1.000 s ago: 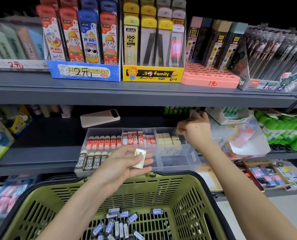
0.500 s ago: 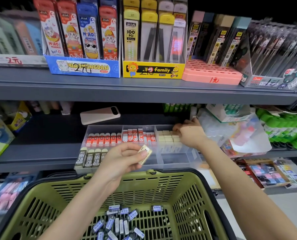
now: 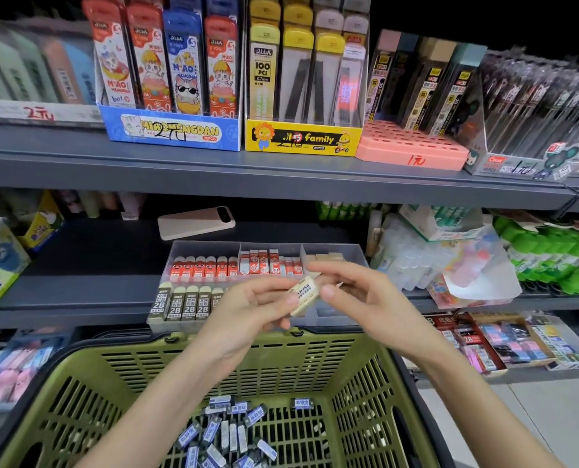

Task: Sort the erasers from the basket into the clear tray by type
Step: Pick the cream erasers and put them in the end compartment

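fingers of my left hand (image 3: 247, 309) are clamped on a cream eraser (image 3: 304, 294) with a printed sleeve: thumb on its near face, the other fingers curled beneath. my right hand (image 3: 365, 298) meets it from the other side, thumb and forefinger closed on the eraser's far end, so both hands hold one piece. it hangs tilted in the air, above the far rim of the green basket (image 3: 234, 363) and in front of the clear tray (image 3: 166, 319). the tray stands on the dark shelf (image 3: 78, 292). its back row holds red erasers (image 3: 200, 266) on the left, red-and-white erasers (image 3: 264, 261) in the middle and plain cream blocks (image 3: 328, 256) on the right; 2b erasers (image 3: 183, 304) fill the front left compartment. blue-labelled erasers (image 3: 227, 430) lie loose on the basket floor. behind the tray, apart from it, lies a pale flat device (image 3: 196, 222).
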Tool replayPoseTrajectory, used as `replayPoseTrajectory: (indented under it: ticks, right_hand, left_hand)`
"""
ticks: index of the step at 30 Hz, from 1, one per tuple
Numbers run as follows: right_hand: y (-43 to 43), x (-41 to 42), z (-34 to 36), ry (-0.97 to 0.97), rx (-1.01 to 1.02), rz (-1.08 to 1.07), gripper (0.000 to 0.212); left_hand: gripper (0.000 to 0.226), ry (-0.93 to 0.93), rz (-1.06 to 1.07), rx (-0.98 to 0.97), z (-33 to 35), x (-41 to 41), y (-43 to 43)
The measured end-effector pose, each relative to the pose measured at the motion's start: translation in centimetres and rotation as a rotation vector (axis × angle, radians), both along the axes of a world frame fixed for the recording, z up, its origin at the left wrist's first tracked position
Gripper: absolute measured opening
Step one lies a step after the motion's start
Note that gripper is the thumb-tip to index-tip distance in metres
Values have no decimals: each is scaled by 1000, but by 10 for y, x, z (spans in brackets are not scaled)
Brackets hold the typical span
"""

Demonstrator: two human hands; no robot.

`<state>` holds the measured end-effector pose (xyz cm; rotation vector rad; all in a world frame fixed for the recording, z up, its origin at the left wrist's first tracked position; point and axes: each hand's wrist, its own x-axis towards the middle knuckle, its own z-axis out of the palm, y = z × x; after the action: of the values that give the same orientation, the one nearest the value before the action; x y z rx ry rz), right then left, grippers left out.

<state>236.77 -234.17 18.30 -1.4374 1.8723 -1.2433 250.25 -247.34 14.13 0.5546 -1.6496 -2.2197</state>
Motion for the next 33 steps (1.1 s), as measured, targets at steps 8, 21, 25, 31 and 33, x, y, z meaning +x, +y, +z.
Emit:
replayPoseTrajectory:
  ticks: [8,21,25,31,33]
  right_hand:
    - [13,-41,-1,319,-22,-218,17]
    - [-27,-125,-46,1101,541,-204,27]
    - [-28,-129,-50,1033,620,-135,28]
    - [-21,-118,-61,1132,575,-220,35]
    - [-15,-104,-59,1171,413,-264,29]
  left_hand:
    - [23,-119,36,-445,-2,-12,8]
    - [11,-214,345,-1149,-24,25,3]
    - [12,-210,430,-1156,-25,37,0]
    - [13,-200,497,-1167,-27,52,-5]
    - [17,-200,499,-1175,-26,58,-6]
